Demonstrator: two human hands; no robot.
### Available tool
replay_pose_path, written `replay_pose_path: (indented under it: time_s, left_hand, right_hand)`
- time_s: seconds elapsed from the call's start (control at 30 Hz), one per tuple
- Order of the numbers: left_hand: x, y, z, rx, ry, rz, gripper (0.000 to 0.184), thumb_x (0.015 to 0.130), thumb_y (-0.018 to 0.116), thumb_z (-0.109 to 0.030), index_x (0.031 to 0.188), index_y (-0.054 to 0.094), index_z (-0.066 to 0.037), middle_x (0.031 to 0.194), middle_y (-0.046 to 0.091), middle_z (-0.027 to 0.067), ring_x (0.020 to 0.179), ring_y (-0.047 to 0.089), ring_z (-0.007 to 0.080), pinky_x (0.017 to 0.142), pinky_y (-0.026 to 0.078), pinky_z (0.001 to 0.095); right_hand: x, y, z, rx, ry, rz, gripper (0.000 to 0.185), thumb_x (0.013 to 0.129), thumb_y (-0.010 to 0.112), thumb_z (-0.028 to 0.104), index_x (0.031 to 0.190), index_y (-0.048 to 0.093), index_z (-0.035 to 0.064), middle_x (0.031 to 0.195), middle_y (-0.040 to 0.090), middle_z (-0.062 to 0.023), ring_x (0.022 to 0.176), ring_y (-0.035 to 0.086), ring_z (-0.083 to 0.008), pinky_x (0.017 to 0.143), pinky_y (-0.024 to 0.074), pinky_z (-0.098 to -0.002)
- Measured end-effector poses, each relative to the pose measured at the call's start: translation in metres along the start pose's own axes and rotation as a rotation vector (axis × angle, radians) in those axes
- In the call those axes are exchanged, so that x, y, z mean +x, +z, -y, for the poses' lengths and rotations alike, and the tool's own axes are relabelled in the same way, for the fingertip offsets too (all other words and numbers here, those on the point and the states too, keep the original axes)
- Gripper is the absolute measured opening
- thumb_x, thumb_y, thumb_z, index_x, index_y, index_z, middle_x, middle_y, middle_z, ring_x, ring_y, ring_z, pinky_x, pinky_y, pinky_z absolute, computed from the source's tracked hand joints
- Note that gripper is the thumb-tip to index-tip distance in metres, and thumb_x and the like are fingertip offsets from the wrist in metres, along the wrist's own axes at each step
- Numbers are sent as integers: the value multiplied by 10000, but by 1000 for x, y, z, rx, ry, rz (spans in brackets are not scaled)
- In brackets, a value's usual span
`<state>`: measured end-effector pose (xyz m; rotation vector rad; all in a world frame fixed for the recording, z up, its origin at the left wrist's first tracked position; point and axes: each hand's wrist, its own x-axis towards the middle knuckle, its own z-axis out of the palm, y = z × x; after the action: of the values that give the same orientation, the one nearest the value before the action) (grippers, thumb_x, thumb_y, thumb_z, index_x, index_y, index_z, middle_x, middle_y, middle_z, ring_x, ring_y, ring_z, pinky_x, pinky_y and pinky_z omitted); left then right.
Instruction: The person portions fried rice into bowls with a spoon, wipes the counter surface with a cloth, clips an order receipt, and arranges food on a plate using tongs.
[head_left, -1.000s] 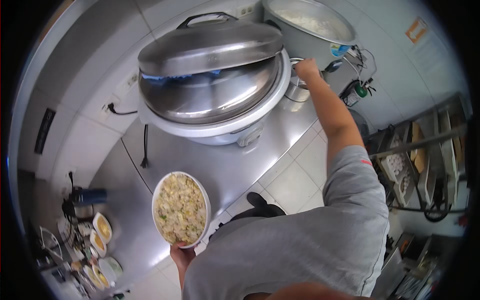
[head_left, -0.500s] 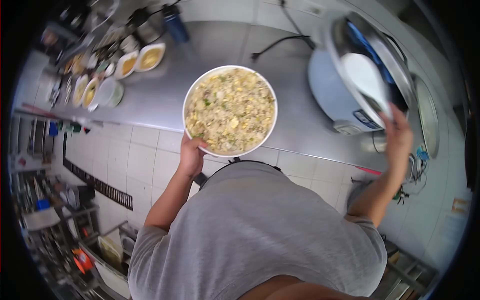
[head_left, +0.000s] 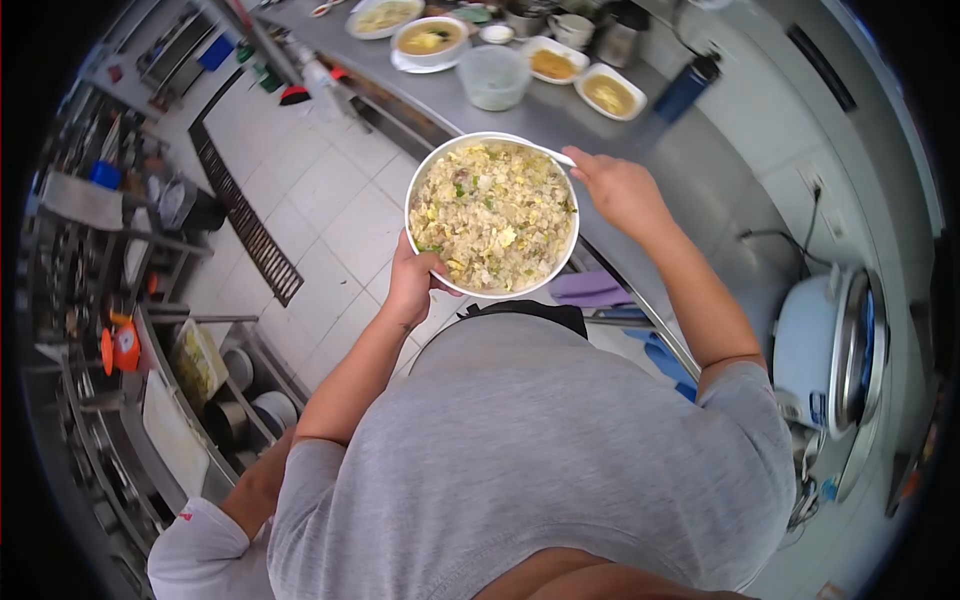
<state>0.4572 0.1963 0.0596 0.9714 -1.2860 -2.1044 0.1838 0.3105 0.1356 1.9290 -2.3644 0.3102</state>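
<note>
My left hand [head_left: 410, 282] grips the near-left rim of a round white bowl [head_left: 568, 250], thumb over the edge. The bowl is filled with fried rice [head_left: 490, 215] with bits of egg and green onion. On its far-right side, my right hand [head_left: 625, 193] is closed on the handle of a white rice paddle [head_left: 553, 155]. The paddle's handle crosses the bowl's rim, and I cannot make out its broad end. Both hands are in front of my body, near the edge of the steel counter.
On the steel counter [head_left: 690, 180] stand a soup bowl [head_left: 430, 40], a translucent tub [head_left: 494, 80], oval dishes [head_left: 610, 92] and a blue bottle [head_left: 688, 85]. A rice cooker [head_left: 805, 340] is at right. Another person's sleeve [head_left: 200, 545] shows at lower left, near metal shelving.
My view and body have turned left, so the rice cooker is now farther right. My right hand has brought the rice paddle from beside the cooker to the bowl. My left hand still holds the bowl.
</note>
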Motion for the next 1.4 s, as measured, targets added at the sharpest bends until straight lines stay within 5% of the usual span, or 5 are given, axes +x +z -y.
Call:
replay_pose_path:
  time_s: [0.17, 0.43, 0.73, 1.0, 1.4]
  left_hand:
    - [8, 19, 17, -72, -41, -168, 689, 658, 420, 24, 1327, 259, 1, 1113, 525, 236, 669, 648, 309, 463, 578, 350]
    - [64, 7, 23, -117, 6, -277, 553, 680, 427, 35, 1208, 265, 7, 1092, 514, 250, 687, 651, 334, 439, 587, 350]
    - [177, -79, -43, -118, 102, -287, 700, 641, 425, 19, 1318, 247, 24, 1108, 540, 246, 654, 658, 317, 434, 587, 342]
    - [355, -223, -110, 132, -54, -86, 676, 629, 430, -4, 1300, 352, 2, 983, 586, 179, 617, 634, 266, 437, 569, 363]
    - [655, -332, -211, 402, -384, 466, 738, 607, 467, -30, 1334, 347, -8, 1047, 567, 184, 685, 643, 296, 473, 572, 398]
  right_hand:
    - [-23, 33, 2, 151, 280, 217, 208, 927, 462, 210, 1016, 585, 67, 716, 625, -213, 678, 615, -390, 595, 472, -497]
    - [23, 77, 66, 184, 33, 101, 237, 916, 469, 191, 1025, 542, -7, 650, 615, -183, 584, 613, -363, 522, 469, -469]
    - [185, 80, 60, 246, -122, 94, 181, 867, 514, 158, 960, 564, 10, 618, 617, -141, 594, 630, -330, 538, 494, -440]
    - [415, 170, 40, 76, -212, -28, 234, 825, 517, 99, 1004, 616, -14, 701, 631, -157, 687, 635, -329, 589, 501, -436]
    - [622, 203, 86, -32, 244, 328, 175, 750, 542, 100, 812, 691, 34, 795, 663, -169, 767, 652, -322, 668, 519, -437]
